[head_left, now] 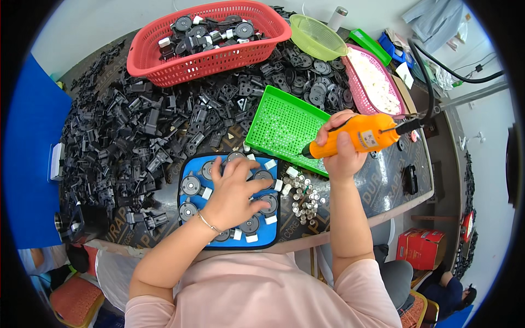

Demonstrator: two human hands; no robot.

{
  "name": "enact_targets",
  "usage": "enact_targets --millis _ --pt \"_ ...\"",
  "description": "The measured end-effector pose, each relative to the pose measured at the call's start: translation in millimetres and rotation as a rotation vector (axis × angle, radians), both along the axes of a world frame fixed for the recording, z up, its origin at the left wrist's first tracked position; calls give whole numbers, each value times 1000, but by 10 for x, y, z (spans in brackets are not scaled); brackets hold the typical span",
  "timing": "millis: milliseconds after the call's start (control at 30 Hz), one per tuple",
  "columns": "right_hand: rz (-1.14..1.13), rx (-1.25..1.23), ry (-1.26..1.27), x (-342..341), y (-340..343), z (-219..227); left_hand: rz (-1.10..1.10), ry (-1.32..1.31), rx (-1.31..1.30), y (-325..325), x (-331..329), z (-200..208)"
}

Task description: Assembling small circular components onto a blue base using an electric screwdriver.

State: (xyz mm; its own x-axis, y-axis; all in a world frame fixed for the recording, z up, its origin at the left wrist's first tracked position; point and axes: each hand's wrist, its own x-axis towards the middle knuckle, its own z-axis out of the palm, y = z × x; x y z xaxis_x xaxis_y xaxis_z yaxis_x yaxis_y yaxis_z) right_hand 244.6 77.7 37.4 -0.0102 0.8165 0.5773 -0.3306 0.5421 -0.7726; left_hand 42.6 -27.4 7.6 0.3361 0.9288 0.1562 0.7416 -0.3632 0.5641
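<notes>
My right hand (345, 153) is wrapped round an orange electric screwdriver (372, 134), its dark tip pointing left over the green perforated tray (262, 117). Small shiny pieces lie in that tray, too small to name for certain. On the blue mat (210, 232) with a black edge, several round black wheel-like parts (190, 186) with white blocks (251, 238) are set out. My left hand (234, 191) reaches over the mat with its fingers spread, resting on or just above the parts. It covers the middle of the mat. Beside the mat lies a pile of small metal-and-white pieces (307, 203).
Loose black plastic parts (126, 131) heap the table's left and back. A red basket (213, 59) of assembled parts, a yellow-green colander (314, 41) and a pink basket (350, 82) of white pieces stand behind. A black cable (431, 82) runs from the screwdriver. Another person (445, 292) is at lower right.
</notes>
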Motion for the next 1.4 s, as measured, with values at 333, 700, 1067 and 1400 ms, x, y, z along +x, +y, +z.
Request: enact_targets --millis 333,700,1067,1400 --pt "144 37 -1 -26 -618 373 -65 68 4 -78 92 -63" --pt "234 -23 -165 -216 -880 138 -78 134 12 -85 112 -53" --pt "199 -51 -260 -251 -820 36 -56 127 -36 -98 96 -79" --pt "228 -57 -21 -187 -810 231 -50 115 -61 -102 104 -74"
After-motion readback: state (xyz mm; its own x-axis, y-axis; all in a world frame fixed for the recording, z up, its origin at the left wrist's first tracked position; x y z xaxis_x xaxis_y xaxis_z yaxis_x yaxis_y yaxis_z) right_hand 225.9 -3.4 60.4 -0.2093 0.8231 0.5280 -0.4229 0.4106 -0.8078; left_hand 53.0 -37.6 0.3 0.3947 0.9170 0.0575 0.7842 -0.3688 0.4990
